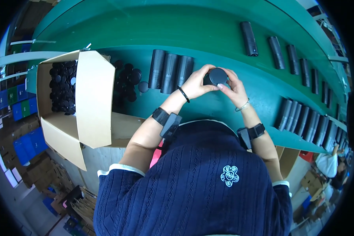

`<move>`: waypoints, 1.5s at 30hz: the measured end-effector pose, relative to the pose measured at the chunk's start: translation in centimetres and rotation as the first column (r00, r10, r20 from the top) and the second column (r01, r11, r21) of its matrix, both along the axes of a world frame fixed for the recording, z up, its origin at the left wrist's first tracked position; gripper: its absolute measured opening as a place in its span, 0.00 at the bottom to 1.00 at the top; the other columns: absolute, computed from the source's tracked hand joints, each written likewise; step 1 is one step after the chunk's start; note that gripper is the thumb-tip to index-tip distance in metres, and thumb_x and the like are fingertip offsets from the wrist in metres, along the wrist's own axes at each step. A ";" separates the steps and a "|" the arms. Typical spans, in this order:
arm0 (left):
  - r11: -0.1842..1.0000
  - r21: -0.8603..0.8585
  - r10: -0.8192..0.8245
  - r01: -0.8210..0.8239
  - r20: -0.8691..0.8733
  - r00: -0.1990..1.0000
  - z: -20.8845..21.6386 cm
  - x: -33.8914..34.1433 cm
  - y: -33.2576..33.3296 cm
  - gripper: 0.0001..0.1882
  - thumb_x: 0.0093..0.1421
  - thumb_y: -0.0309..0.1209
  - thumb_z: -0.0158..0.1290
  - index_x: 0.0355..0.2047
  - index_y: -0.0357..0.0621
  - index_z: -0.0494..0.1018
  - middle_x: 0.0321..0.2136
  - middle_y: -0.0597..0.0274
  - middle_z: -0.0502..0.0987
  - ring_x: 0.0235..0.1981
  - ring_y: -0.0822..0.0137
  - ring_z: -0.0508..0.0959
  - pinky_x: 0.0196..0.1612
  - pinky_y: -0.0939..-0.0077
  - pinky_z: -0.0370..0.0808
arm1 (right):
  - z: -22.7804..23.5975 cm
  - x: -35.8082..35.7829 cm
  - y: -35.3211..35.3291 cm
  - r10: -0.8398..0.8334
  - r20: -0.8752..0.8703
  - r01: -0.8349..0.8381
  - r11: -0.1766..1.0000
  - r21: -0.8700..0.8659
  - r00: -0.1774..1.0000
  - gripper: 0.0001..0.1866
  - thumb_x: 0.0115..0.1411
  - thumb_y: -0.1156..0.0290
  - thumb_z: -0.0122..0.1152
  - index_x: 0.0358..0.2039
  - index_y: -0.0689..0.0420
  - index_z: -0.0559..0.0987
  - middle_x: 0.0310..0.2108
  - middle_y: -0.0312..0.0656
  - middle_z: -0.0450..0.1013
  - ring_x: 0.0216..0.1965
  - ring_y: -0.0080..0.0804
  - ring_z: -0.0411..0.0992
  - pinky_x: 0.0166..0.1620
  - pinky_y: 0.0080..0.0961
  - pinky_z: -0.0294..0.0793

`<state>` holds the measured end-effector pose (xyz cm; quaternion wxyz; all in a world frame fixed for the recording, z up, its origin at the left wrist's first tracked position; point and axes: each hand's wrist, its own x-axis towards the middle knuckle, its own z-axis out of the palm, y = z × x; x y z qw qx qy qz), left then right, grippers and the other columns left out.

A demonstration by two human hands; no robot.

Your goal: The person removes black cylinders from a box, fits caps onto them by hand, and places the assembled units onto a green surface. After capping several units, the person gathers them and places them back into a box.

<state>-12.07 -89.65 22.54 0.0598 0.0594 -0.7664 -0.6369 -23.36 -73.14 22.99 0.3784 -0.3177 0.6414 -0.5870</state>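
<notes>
The left hand (197,84) and right hand (236,91) close round one black cylinder (217,76) between them, over the bench (220,112), its round end facing up; its long axis seems to point toward the camera, though foreshortening leaves its length unclear. Three tubes (169,73) lie side by side just left of it, nearer the left hand, long axes running away from the body. Farther left are loose discs (126,80) and one box (94,98) of more, too heaped to count. Rightward lie at least six spaced tubes (276,53) and one packed row (302,120).
</notes>
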 end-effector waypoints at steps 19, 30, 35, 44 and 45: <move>0.965 -0.216 0.155 -0.151 0.004 0.988 -0.4 0.5 2.8 0.34 0.46 0.30 0.60 0.53 0.39 0.59 0.46 0.43 0.70 0.47 0.44 0.72 0.47 0.59 0.73 | 1.6 1.6 -0.6 -0.025 -0.317 0.045 0.997 0.056 0.948 0.36 0.45 0.77 0.68 0.56 0.59 0.65 0.51 0.45 0.66 0.52 0.34 0.68 0.52 0.28 0.71; 0.970 -0.157 0.193 -0.187 0.024 0.981 -0.1 1.6 3.7 0.33 0.44 0.27 0.60 0.51 0.38 0.60 0.45 0.44 0.70 0.46 0.43 0.72 0.47 0.60 0.72 | 1.4 3.0 0.2 -0.012 -0.465 0.081 0.988 0.128 0.885 0.36 0.46 0.74 0.69 0.57 0.58 0.65 0.51 0.48 0.66 0.53 0.38 0.67 0.54 0.31 0.69; 0.964 -0.192 0.176 -0.186 -0.065 0.982 -0.4 2.0 4.0 0.34 0.44 0.29 0.64 0.50 0.37 0.62 0.43 0.47 0.72 0.45 0.49 0.75 0.47 0.64 0.72 | 1.7 3.6 0.9 -0.016 -0.269 0.031 0.998 0.049 0.963 0.41 0.45 0.71 0.71 0.59 0.59 0.61 0.54 0.48 0.65 0.55 0.37 0.65 0.55 0.30 0.67; 0.960 -0.208 0.172 -0.190 -0.103 0.980 -0.6 2.0 3.7 0.34 0.43 0.30 0.64 0.51 0.38 0.61 0.44 0.46 0.72 0.46 0.47 0.74 0.46 0.62 0.73 | 1.7 3.8 0.9 0.016 -0.415 0.020 0.996 0.082 0.910 0.40 0.45 0.69 0.71 0.58 0.61 0.62 0.56 0.49 0.64 0.57 0.39 0.64 0.56 0.32 0.67; 0.963 -0.194 0.171 -0.189 -0.105 0.980 -0.7 2.2 3.8 0.33 0.45 0.29 0.61 0.51 0.40 0.61 0.45 0.45 0.71 0.45 0.44 0.73 0.45 0.60 0.73 | 1.6 3.9 0.9 0.018 -0.413 0.017 0.997 0.081 0.910 0.40 0.45 0.69 0.71 0.58 0.61 0.62 0.56 0.49 0.64 0.57 0.39 0.64 0.56 0.32 0.67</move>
